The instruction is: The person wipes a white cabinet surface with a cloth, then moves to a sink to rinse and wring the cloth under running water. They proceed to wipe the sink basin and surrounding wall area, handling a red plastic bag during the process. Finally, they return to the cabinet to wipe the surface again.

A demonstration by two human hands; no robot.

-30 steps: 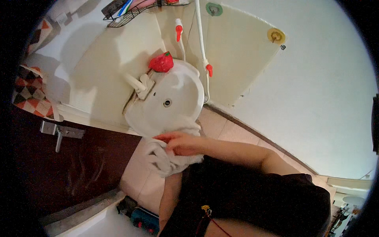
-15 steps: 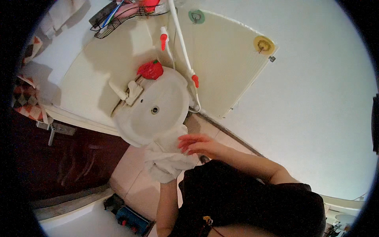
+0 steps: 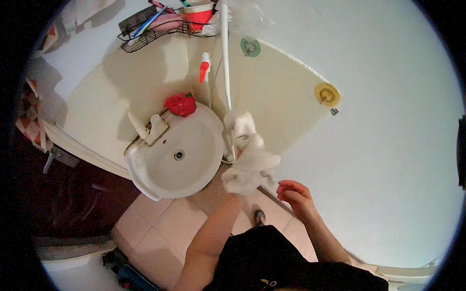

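A crumpled white cloth (image 3: pixel 252 165), blurred by motion, hangs at the right rim of the white sink (image 3: pixel 150 182), in front of the pipe in the corner. It covers most of my left hand (image 3: pixel 237 198), which carries it; the fingers are hidden in its folds. My right hand (image 3: pixel 295 195) is to the right of the cloth, apart from it and near the wall. Its fingers are stretched out and slightly bent, with nothing in them. A pale faucet (image 3: pixel 154 130) and a red bundle (image 3: pixel 180 105) sit on the sink's back edge.
A black wire rack (image 3: pixel 155 38) with a red-and-white cup (image 3: pixel 199 17) hangs above. A white pipe (image 3: pixel 226 63) runs down beside a red-handled valve (image 3: pixel 204 72). Green (image 3: pixel 251 47) and yellow (image 3: pixel 326 94) round hooks are on the wall. A dark door (image 3: pixel 82 199) stands left.
The cloth and my left hand have moved from the sink's front edge up and right to the pipe. My right hand has shifted right and slightly down, away from the cloth.
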